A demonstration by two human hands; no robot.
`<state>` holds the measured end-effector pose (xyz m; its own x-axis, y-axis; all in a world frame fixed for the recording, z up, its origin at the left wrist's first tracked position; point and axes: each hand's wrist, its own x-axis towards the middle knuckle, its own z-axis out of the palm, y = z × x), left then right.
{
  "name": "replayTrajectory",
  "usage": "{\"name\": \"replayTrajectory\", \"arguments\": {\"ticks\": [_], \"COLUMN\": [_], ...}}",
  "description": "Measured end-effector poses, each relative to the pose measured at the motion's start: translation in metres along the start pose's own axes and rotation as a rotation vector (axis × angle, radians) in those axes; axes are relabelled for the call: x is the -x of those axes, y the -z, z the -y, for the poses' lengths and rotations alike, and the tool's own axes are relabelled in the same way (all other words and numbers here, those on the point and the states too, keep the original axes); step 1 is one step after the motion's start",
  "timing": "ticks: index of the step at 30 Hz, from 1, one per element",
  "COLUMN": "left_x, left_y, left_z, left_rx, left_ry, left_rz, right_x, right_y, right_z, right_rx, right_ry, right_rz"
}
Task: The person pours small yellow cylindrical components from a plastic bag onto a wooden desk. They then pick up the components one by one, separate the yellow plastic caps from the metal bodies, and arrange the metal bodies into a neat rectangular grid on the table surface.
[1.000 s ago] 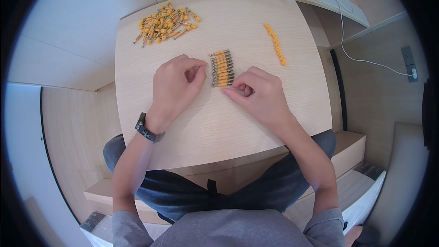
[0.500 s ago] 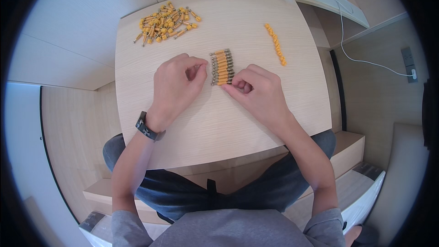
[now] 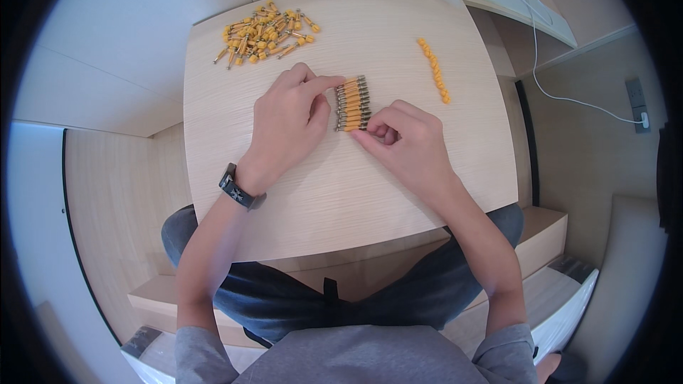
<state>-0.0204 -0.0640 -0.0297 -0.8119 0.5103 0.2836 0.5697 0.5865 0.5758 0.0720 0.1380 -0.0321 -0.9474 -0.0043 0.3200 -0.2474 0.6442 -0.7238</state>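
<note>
Head view: a tidy row of orange-sleeved metal pins (image 3: 353, 104) lies side by side near the middle of the light wooden table (image 3: 341, 192), each pin pointing left to right with its orange part on the left and its grey metal tip on the right. The left hand (image 3: 288, 124) rests palm down just left of the row, fingers loosely curled, with the index fingertip touching the top left corner of the row; it grips nothing that can be seen. The right hand (image 3: 405, 146) sits just below and right of the row, fingers curled inward, thumb and forefinger pinched together at the lowest pin of the row; whether it truly has that pin clamped or only presses against it cannot be told. A black wristwatch (image 3: 240, 188) circles the left wrist, below and left of the row.

Up and left of the row, near the far left corner of the table, lies a loose heap of the same orange pins (image 3: 263, 32). Up and right of the row, well apart from it, a short line of small orange sleeves (image 3: 434, 71) runs diagonally. Beyond the table's right edge, far from the row, a white cable (image 3: 569, 96) trails to a wall socket (image 3: 637, 103).
</note>
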Motion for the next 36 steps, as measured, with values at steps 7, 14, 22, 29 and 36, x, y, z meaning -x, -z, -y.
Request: {"name": "replayTrajectory", "arguments": {"ticks": [7,14,22,29,36], "left_x": [0.0,-0.006,-0.011,-0.014,-0.015], "left_y": [-0.001,0.013,0.033,0.029,0.03], "left_z": [-0.003,0.003,0.06,0.056,0.059], "left_rx": [0.077,0.089,-0.207,-0.226,-0.229], "left_ry": [0.061,0.16,0.155,0.165,0.19], "left_rz": [-0.01,-0.052,-0.215,-0.249,-0.221], "right_x": [-0.001,0.003,0.002,0.002,0.001], "right_y": [0.0,0.004,0.014,0.017,0.017], "right_z": [0.001,0.001,0.006,0.004,0.004], "right_rx": [-0.009,-0.015,-0.004,0.001,0.012], "right_ry": [0.006,0.011,0.056,0.052,0.05], "right_rz": [-0.002,-0.005,-0.079,-0.07,-0.08]}}
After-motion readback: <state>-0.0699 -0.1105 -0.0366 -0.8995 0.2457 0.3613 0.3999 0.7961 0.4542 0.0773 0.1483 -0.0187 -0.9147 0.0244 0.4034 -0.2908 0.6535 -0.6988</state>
